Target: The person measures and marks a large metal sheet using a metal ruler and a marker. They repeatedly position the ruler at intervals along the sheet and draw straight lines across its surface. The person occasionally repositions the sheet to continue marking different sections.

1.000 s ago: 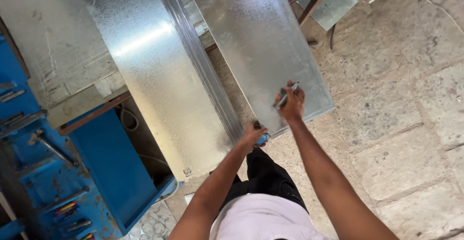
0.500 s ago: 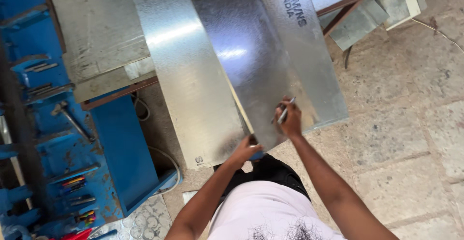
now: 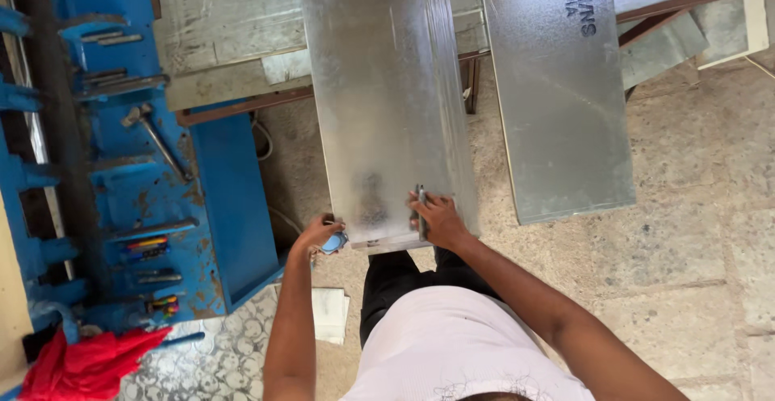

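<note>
Our left hand (image 3: 319, 231) is closed around a small blue object (image 3: 333, 243) at the near corner of the metal sheet (image 3: 387, 110); our right hand (image 3: 440, 217) presses a pencil (image 3: 421, 211) flat there. The sheet overhangs the counter (image 3: 226, 37), unmarked so far.

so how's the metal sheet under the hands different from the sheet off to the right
The near sheet lies under both hands: the right hand presses a tool on it, the left hand grips its corner. The right sheet lies untouched. It carries dark printing; the near sheet shows none. Both are shiny galvanized strips overhanging the bench.
</note>
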